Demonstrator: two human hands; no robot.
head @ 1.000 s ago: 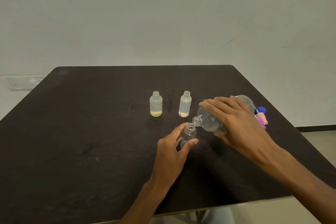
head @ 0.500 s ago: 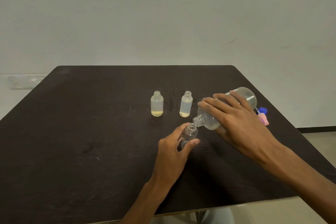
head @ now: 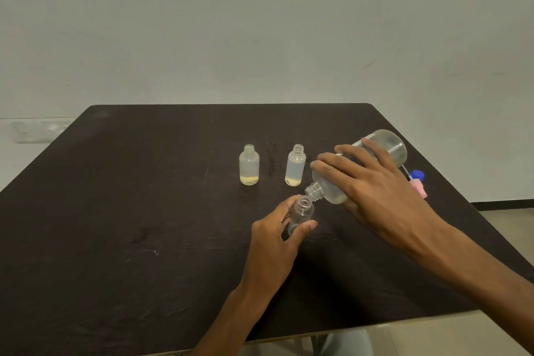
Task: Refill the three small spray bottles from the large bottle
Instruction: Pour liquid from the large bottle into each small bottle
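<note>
2 spray caps (head: 417, 182) sit half hidden behind the right hand (head: 372, 191).

There is only the one view, from a camera worn on the person's head, so nothing is shared with a second angle. It looks forward and down across the dark table (head: 144, 211) from the near edge, and takes in all of the far edge and both far corners. The near corners fall outside the picture. It faces the pale wall (head: 260, 23) behind the far edge, which fills the upper part of the view. The lens is wide and sits close over the near edge, with both forearms reaching in from below.
</note>
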